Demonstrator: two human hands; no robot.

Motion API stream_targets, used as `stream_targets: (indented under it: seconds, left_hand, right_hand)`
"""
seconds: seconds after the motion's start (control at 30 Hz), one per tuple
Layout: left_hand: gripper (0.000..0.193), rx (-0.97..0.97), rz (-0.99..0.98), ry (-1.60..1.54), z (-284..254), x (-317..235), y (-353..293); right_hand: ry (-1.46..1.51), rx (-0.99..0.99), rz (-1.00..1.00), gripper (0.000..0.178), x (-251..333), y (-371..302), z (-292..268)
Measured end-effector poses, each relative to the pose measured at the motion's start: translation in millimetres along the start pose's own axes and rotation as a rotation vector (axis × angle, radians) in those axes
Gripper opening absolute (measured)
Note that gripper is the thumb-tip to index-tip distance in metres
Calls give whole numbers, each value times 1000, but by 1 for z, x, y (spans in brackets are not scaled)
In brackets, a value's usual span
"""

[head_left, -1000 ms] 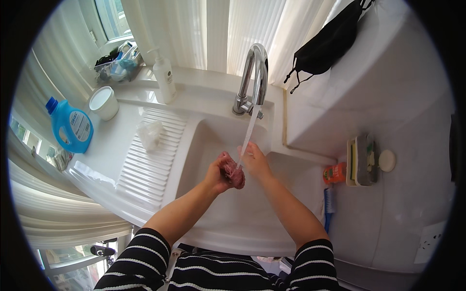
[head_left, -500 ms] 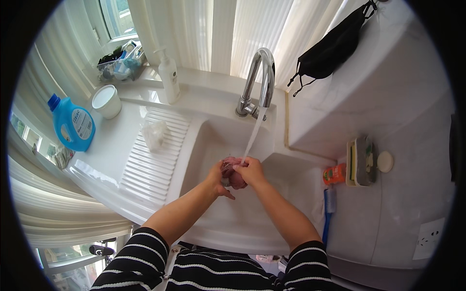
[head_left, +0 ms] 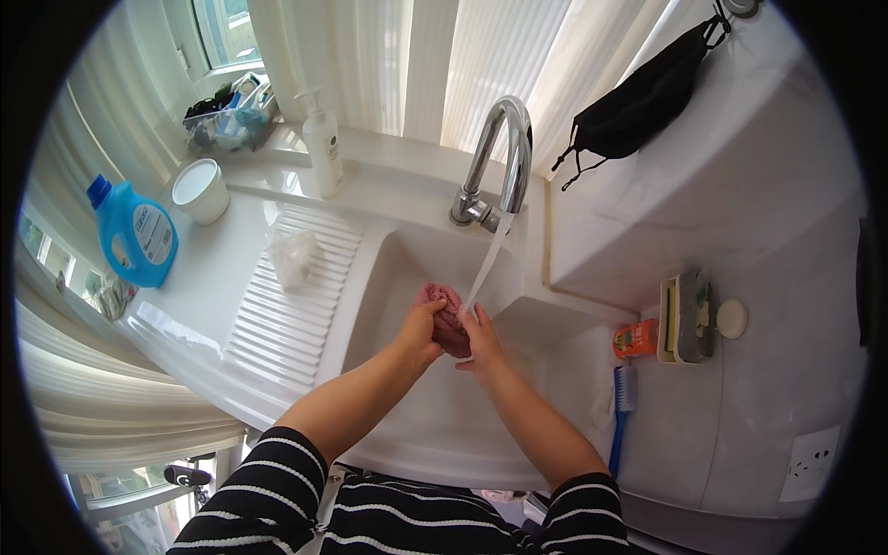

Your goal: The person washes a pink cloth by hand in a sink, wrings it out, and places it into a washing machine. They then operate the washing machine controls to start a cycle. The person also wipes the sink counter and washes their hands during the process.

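A crumpled pink cloth (head_left: pixel 444 303) is held between my two hands over the white sink basin (head_left: pixel 379 305). My left hand (head_left: pixel 420 331) closes on its left side, thumb lying across the front. On the other side my right hand (head_left: pixel 482 342) grips the cloth's right edge, its thumb up near the water. A running stream falls from the curved chrome faucet (head_left: pixel 518 166) onto the right hand and the cloth's edge. The palm side of both hands and the cloth's underside are hidden.
A ribbed washboard (head_left: pixel 277 324) left of the basin carries a crumpled clear plastic bag (head_left: pixel 294 259). Behind stand a blue detergent bottle (head_left: pixel 139 236), a white tub (head_left: pixel 201 192) and a pump bottle (head_left: pixel 322 148). At right lie a blue brush (head_left: pixel 622 416), an orange bottle (head_left: pixel 635 339) and a sponge holder (head_left: pixel 684 319).
The cloth has been turned and bunched, and more of it now shows above my left hand. My right hand has shifted slightly down, its fingers pointing more upward.
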State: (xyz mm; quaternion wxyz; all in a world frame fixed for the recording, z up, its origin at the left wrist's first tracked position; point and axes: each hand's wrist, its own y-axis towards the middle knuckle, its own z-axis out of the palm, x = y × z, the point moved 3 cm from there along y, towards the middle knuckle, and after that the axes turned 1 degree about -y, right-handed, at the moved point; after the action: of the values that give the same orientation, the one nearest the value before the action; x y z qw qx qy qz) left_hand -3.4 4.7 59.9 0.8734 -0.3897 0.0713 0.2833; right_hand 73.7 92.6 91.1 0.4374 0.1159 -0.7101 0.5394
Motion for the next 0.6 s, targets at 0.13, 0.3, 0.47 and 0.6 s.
stream_targets:
  seconds: [0.13, 0.3, 0.47, 0.6]
  left_hand:
    - [16, 48, 90, 274, -13, 3, -3]
    - [28, -51, -184, 416, 4, -26, -41]
    - [36, -42, -68, 381, -6, -1, -13]
    - [30, -144, -4, 343, -14, 9, -9]
  right_hand:
    - [337, 342, 49, 52, -2, 10, 18]
    - [90, 209, -166, 43, -27, 37, 22]
    - [-53, -83, -427, 50, -29, 35, 27]
    - [-73, -98, -274, 52, -31, 36, 18]
